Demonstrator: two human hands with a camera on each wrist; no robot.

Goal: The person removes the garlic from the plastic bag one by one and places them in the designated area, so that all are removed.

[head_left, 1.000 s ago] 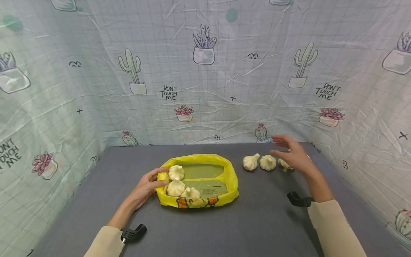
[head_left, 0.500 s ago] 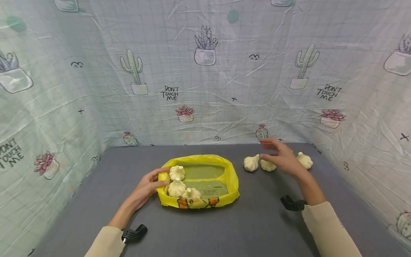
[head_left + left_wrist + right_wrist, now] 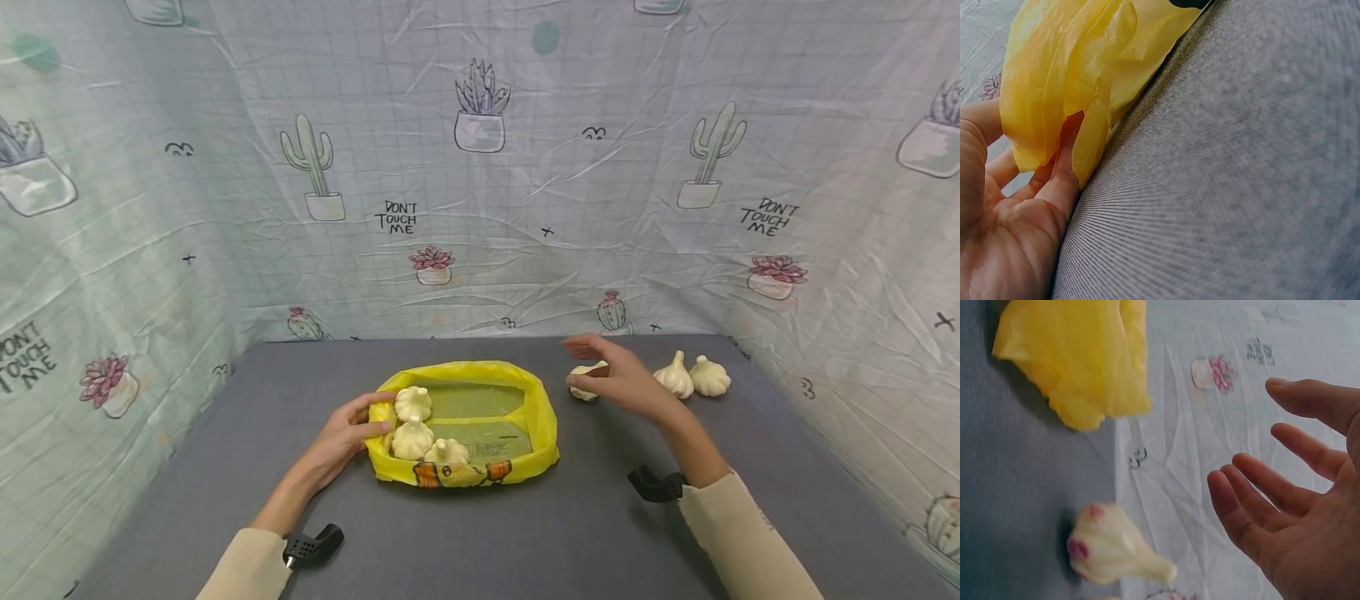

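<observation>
My left hand (image 3: 339, 437) grips the left edge of a yellow plastic bag (image 3: 542, 417), whose mouth gapes upward with a rolled rim. In the left wrist view, fingers (image 3: 1054, 187) go in behind the yellow plastic (image 3: 1079, 75). Three garlic bulbs (image 3: 412, 439) lie inside along the bag's left and front. To the right of the bag, my right hand (image 3: 626, 379) hovers with spread fingers and nothing in them. It partly covers a garlic bulb (image 3: 582, 392); the right wrist view shows this purple-marked bulb (image 3: 1113, 547) on the table, apart from the fingers.
Two more garlic bulbs, one (image 3: 675, 379) beside the other (image 3: 708, 377), lie right of my right hand. The grey table (image 3: 480, 542) ends at a patterned curtain (image 3: 495, 292) behind and at both sides. Each wrist carries a black camera mount (image 3: 656, 484).
My right hand has moved left over the row of garlic bulbs toward the one nearest the bag, uncovering the two at the right. My left hand stays on the bag.
</observation>
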